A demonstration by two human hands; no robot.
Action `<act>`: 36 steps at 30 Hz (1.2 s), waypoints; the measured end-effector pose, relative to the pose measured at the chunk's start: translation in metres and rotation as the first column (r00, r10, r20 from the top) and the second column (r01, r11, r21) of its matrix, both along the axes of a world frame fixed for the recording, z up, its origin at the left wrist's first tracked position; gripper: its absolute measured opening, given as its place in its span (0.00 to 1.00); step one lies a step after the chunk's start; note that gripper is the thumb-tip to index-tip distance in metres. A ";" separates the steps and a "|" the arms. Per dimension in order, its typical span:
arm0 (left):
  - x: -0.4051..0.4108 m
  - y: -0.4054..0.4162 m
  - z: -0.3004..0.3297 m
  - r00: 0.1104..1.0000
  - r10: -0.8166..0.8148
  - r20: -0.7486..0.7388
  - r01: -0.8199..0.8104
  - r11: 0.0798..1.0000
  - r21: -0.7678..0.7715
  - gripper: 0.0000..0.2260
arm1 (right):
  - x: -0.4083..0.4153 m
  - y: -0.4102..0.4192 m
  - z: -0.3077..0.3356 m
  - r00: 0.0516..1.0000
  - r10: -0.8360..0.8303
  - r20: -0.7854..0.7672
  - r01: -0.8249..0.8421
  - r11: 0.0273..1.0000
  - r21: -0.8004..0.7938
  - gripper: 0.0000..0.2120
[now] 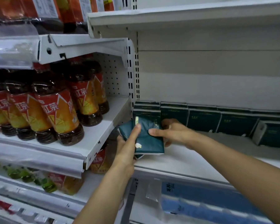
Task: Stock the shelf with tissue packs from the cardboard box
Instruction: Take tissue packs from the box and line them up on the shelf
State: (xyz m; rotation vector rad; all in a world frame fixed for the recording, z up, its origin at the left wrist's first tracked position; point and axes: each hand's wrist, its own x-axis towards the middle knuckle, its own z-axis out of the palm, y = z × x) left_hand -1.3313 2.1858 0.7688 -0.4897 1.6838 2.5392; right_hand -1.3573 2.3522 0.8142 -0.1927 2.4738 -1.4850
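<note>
Two hands meet at the shelf's (176,160) front left corner, both on the same teal packs (146,136). Left hand (128,143) cups them from below and the left, index finger laid up the front face, likely to keep the small stack square. Right hand (171,131) grips the right edge, fingers over the front and thumb behind, probably steering the packs upright toward the back. At least two packs in hand, one tucked behind the other; exact count unclear. Packs hang just above the shelf edge, not yet set down. Behind them, a row (205,120) of matching packs stands against the back wall, running right. Gap at the left end looks like the target slot. Left bay: tea bottles (58,110). Box not in view.
</note>
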 end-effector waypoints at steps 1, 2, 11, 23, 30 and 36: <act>-0.001 0.002 0.001 1.000 -0.005 0.027 0.004 1.000 0.025 0.28 | 0.000 0.001 -0.002 0.999 -0.025 0.026 0.027 0.997 -0.072 0.20; -0.002 0.003 0.001 0.999 -0.005 0.054 0.002 0.999 0.046 0.26 | 0.001 0.002 -0.003 0.998 -0.044 0.053 0.051 0.989 -0.140 0.20; -0.013 0.015 -0.007 0.989 0.096 0.113 -0.104 0.993 0.063 0.17 | -0.012 0.046 0.012 0.964 -0.201 -0.176 0.201 0.979 -0.020 0.09; -0.028 0.009 -0.007 0.984 0.124 0.125 -0.126 0.992 0.006 0.14 | -0.030 0.071 -0.034 0.839 0.292 -0.459 0.349 0.358 0.866 0.37; -0.034 0.006 -0.007 0.988 0.054 0.142 -0.052 0.998 -0.019 0.16 | -0.057 0.074 -0.045 0.751 0.382 -0.538 0.385 0.409 0.827 0.35; -0.041 0.003 -0.006 0.989 0.032 0.146 -0.028 0.999 -0.032 0.15 | -0.077 0.072 -0.052 0.718 0.407 -0.565 0.362 0.474 0.802 0.37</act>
